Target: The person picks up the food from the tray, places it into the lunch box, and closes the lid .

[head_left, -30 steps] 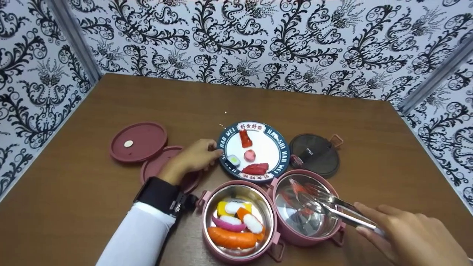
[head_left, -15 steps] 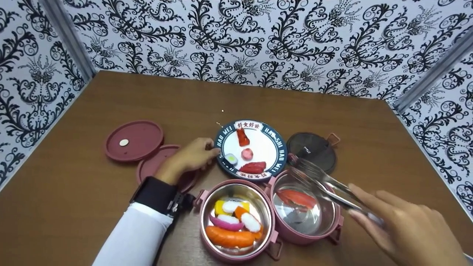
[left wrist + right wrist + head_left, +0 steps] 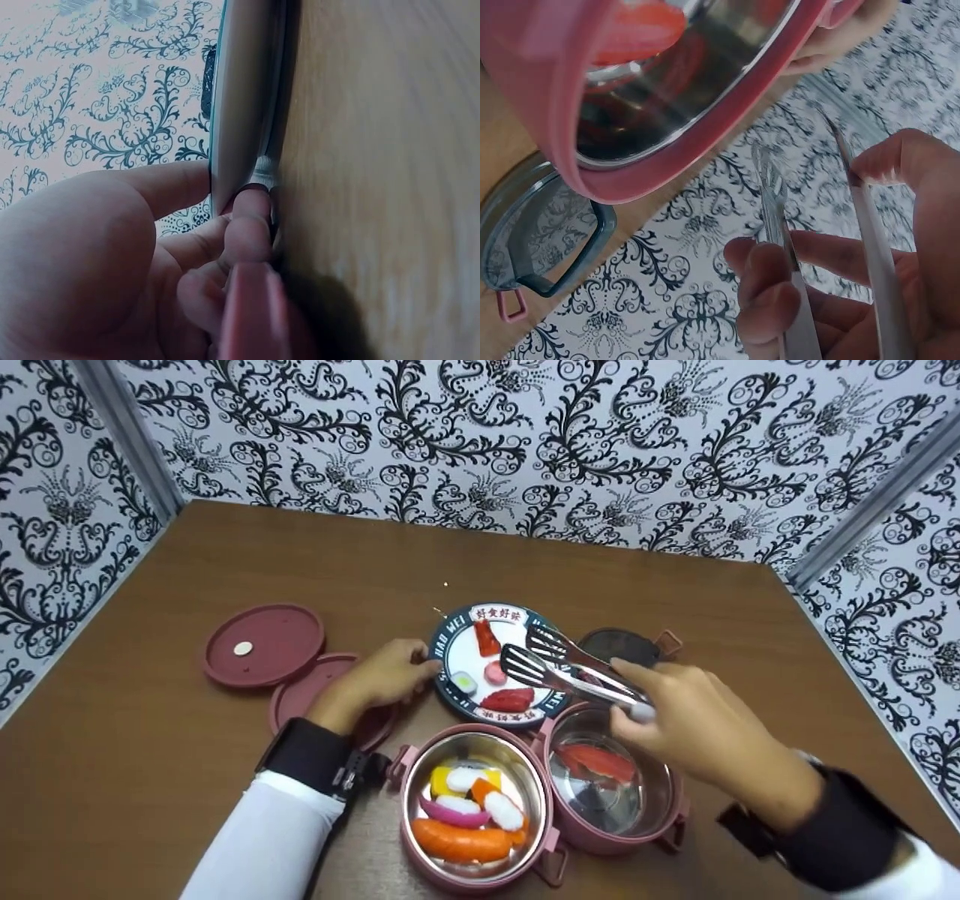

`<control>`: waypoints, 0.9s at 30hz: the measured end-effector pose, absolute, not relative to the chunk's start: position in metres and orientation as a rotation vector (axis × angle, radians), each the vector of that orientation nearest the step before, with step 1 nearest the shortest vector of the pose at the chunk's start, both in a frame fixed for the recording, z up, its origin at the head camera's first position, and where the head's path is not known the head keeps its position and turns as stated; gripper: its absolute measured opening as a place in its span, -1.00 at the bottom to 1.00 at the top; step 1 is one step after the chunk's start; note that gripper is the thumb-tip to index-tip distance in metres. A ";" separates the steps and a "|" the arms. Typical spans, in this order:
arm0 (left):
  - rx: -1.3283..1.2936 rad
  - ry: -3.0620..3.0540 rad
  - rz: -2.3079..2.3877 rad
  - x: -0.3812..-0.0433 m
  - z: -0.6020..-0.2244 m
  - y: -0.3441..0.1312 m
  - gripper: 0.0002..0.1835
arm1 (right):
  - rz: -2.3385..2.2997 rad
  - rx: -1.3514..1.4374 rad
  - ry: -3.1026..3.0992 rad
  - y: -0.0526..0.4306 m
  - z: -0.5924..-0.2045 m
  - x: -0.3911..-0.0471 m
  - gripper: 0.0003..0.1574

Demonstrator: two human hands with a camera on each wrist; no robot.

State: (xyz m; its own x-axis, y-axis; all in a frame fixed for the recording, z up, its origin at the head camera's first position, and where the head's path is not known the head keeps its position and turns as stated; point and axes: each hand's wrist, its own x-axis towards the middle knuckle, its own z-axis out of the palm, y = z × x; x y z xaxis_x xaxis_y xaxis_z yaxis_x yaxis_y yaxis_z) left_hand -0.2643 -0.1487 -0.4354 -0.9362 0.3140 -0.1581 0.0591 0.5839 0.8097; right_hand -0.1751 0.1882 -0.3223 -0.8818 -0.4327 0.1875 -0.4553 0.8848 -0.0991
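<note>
My left hand (image 3: 390, 675) pinches the left rim of a round plate (image 3: 463, 655) with a dark blue lettered border. In the left wrist view the thumb presses the rim and the fingers (image 3: 249, 225) lie beneath it. On the plate lie a dark red piece (image 3: 487, 638), a round pink piece (image 3: 495, 672), a red slice (image 3: 508, 700) and a small white roll with a green centre (image 3: 463, 682). My right hand (image 3: 697, 720) grips metal tongs (image 3: 592, 690). Their slotted heads are spread above the plate, holding nothing.
Two pink pots stand in front: the left pot (image 3: 411, 840) holds a toy sausage (image 3: 461, 841) and several sushi pieces; the right pot (image 3: 600, 844) holds a red piece (image 3: 596, 763). Two pink lids (image 3: 262, 649) lie left. A dark lid (image 3: 619, 643) sits behind the right pot.
My right hand has moved the tongs up and left, from the right pot to over the plate. A red piece now lies in that pot. The left hand stays at the plate.
</note>
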 end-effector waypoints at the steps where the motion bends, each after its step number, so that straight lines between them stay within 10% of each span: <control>1: 0.305 2.531 1.278 -0.264 -0.435 -0.149 -0.77 | 0.204 0.696 -2.907 0.185 -0.322 -0.180 -0.34; 27: 0.329 2.519 1.298 -0.263 -0.433 -0.148 -0.77 | -0.016 0.803 -2.970 0.133 -0.342 -0.231 -0.70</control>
